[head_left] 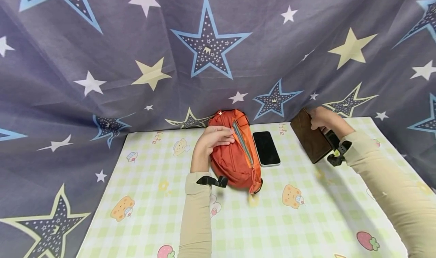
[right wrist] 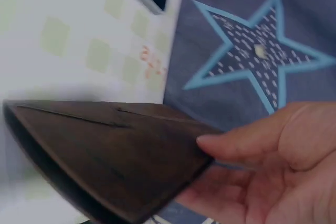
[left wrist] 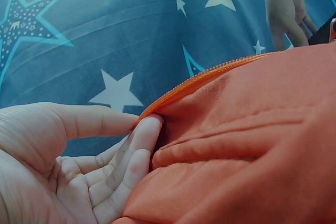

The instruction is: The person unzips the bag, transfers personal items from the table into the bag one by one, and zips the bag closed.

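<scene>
A red-orange zippered pouch-style bag (head_left: 231,163) lies on the table against the curtain. My left hand (head_left: 214,138) pinches its edge by the orange zipper (left wrist: 210,72), thumb against index finger in the left wrist view. Over the table's back right, my right hand (head_left: 321,118) grips one end of a dark brown leather wallet (head_left: 310,136). The thumb presses the wallet's (right wrist: 126,150) upper face in the right wrist view, with the other fingers beneath it. It tilts, and its far edge shows a gap between two layers.
A phone (head_left: 266,148) with a dark screen lies just right of the bag. Behind the table hangs a dark curtain (head_left: 238,61) printed with stars. The table wears a green-checked cloth (head_left: 245,227).
</scene>
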Available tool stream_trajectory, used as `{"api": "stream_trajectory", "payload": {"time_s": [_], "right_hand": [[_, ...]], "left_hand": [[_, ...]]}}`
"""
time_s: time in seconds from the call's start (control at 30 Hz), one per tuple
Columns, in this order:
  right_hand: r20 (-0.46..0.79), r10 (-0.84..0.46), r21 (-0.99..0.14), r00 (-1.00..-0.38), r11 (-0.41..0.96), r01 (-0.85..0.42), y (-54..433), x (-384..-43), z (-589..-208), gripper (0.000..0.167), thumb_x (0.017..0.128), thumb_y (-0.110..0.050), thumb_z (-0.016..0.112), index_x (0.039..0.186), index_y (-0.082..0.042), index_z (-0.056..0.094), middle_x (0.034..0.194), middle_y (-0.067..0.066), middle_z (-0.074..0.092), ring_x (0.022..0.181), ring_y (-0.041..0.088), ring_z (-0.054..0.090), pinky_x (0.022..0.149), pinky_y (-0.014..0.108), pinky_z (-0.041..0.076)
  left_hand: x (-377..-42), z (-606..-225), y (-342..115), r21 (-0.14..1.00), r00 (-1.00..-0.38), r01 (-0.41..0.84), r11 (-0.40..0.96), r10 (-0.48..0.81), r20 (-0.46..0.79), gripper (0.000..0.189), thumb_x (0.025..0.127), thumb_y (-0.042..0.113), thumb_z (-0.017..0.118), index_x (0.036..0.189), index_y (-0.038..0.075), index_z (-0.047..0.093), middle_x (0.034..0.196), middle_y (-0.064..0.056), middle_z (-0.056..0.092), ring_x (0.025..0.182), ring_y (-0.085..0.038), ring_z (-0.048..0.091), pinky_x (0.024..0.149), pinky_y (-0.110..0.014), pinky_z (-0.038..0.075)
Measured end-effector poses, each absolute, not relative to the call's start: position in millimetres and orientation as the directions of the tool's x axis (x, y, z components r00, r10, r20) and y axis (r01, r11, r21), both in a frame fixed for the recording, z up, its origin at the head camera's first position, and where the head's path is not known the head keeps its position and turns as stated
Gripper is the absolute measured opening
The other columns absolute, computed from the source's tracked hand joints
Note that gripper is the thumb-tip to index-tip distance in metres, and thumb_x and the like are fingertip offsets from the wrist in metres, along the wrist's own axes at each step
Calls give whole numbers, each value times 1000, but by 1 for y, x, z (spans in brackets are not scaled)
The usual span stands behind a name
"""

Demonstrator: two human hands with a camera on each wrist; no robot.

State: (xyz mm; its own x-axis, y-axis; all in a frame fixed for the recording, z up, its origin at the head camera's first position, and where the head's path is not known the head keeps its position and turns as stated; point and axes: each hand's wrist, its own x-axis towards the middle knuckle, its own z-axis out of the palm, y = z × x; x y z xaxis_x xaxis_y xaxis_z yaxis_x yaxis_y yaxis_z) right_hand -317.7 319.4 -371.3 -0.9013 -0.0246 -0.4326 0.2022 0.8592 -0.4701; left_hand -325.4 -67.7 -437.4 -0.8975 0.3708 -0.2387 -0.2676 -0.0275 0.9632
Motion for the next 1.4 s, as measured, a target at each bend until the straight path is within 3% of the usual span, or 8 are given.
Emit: {"api": "stream_trajectory", "payload": {"time_s": [0.13,0.23,0.37,0.5,0.83,1.0,1.1,1.4], "right_hand": [[-585,-134,-581,-800,757,298,337,-322,-371,79,96,4,51,156,14,0,151,48,18,133,63,41,100,54,55],[-636,-168,-602,-753,719,347,347,-325,-376,80,99,2,50,156,12,-5,155,48,8,141,61,30,106,52,51],[-651,-168,-623,-741,676,394,358,-326,-382,77,98,2,53,156,11,4,148,43,28,115,39,61,94,39,56],[-657,-150,-639,-739,630,441,364,-325,-385,74,99,-2,58,152,15,9,112,16,58,86,14,62,83,30,58],[-635,-130,-672,-761,579,461,375,-320,-392,78,98,-2,61,156,12,11,84,-7,63,79,10,61,79,27,59],[-641,-210,-708,-738,534,463,383,-318,-399,75,104,-3,53,158,9,3,85,-20,69,81,0,61,80,22,57],[-635,-228,-739,-738,458,494,383,-317,-404,64,105,-3,51,159,4,18,88,-20,71,77,-1,61,79,21,58],[-565,-367,-821,-739,158,549,372,-313,-414,27,106,-1,49,114,-26,57,95,-12,74,79,5,70,78,22,60]], "left_hand": [[-325,-438,-69,963,-899,-270,-30,366,-241,13,96,2,66,109,-2,69,72,2,72,65,-8,72,66,-20,61],[-325,-438,-70,962,-900,-271,-33,363,-241,13,97,1,65,109,-2,69,72,2,72,65,-8,72,65,-19,61],[-325,-439,-71,962,-900,-273,-30,361,-244,14,97,2,65,110,-2,69,71,3,72,65,-8,72,65,-19,61],[-325,-439,-71,962,-899,-274,-24,361,-247,14,97,3,66,109,-2,68,71,3,72,66,-8,71,66,-19,60],[-325,-439,-70,963,-897,-267,-45,377,-231,8,98,1,64,103,0,69,71,2,72,64,-8,71,65,-19,60],[-326,-440,-70,963,-896,-264,-48,382,-227,9,97,0,64,105,-1,69,71,2,72,64,-8,71,64,-19,60],[-326,-439,-70,965,-898,-261,-42,378,-226,11,97,0,65,106,-3,68,71,2,72,65,-8,71,65,-19,60],[-323,-434,-73,967,-902,-254,-30,368,-226,11,97,2,66,107,-1,69,72,2,72,66,-8,71,66,-20,61]]}}
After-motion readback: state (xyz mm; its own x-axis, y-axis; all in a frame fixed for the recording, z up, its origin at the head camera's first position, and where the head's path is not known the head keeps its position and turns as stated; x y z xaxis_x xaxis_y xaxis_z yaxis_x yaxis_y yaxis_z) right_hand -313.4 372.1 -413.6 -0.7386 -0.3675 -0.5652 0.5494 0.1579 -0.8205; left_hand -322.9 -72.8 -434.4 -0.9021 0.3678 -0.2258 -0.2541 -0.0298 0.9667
